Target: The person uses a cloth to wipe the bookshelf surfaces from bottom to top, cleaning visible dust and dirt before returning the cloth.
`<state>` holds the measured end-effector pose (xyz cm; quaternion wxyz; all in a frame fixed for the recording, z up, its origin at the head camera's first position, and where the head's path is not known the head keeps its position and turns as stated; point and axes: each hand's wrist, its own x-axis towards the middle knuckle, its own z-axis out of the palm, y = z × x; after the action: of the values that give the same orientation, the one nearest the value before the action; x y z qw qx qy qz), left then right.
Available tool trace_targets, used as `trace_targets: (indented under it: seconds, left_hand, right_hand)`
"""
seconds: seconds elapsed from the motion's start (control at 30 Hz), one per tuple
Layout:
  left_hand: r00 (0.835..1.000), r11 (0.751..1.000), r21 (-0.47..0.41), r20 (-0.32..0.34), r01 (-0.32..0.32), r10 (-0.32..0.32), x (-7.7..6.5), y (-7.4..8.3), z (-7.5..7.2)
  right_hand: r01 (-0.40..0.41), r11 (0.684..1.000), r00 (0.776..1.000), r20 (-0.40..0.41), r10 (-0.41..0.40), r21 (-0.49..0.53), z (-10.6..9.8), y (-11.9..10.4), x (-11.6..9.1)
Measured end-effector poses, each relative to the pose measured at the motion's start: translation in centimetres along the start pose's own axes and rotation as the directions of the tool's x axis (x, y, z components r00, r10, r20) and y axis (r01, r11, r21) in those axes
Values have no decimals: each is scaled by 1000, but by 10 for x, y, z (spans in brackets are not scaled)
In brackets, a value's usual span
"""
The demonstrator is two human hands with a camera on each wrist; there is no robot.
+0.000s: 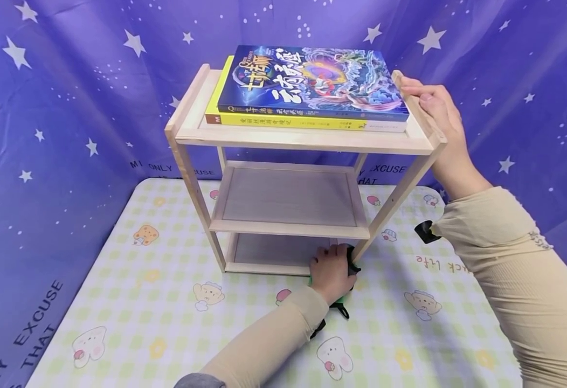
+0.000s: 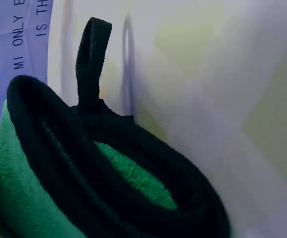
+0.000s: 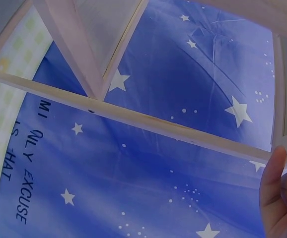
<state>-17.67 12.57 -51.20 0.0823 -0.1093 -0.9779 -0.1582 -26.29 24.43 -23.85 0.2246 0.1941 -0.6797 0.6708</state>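
Note:
A pale wooden three-tier shelf rack (image 1: 308, 145) stands on the table. My right hand (image 1: 436, 116) grips the raised right side rail of its top tier; in the right wrist view a finger (image 3: 272, 181) lies against the wood. Down by the front right leg, my left hand (image 1: 331, 274) holds a green cloth (image 1: 340, 303) with black edging at the bottom tier's right end. Up close in the left wrist view, the green cloth (image 2: 27, 168) is folded over, and a black hanging loop (image 2: 91, 64) sticks up from its trim. The left fingertips are partly hidden.
On the top tier a blue illustrated book (image 1: 351, 81) lies over a yellow book (image 1: 283, 119). A checked tablecloth (image 1: 167, 302) with cartoon prints covers the table. Purple star-printed curtains (image 1: 84, 108) hang behind and on both sides.

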Motion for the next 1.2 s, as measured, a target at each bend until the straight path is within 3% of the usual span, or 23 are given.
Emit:
trace_targets:
  seconds: [0.2,0.37,0.5,0.67,1.0,1.2]
  left_hand:
    - [1000,1000,9,23,-16,16,-4,-4,-3]
    - [996,997,22,46,-72,71,-3,-12,-11]
    - [983,992,-35,134,-121,124,-2,-19,-21]
    - [960,981,-152,235,-120,154,-3,-30,-33]
    - [936,957,-185,234,-223,263,-10,-47,-49]
    - [924,945,-101,202,-310,325,-16,-59,-61]
  right_hand:
    - [-9,1000,1000,1,9,-1,0,-1,0]
    - [-19,1000,1000,5,19,0,0,0,1]
    - [-31,999,1000,-3,31,-5,-1,0,0]
    - [-4,1000,1000,-6,4,-13,-1,0,-1]
    - [-58,997,998,17,59,-45,-7,-1,0]
    - [-105,994,994,15,105,-42,-8,-5,0]
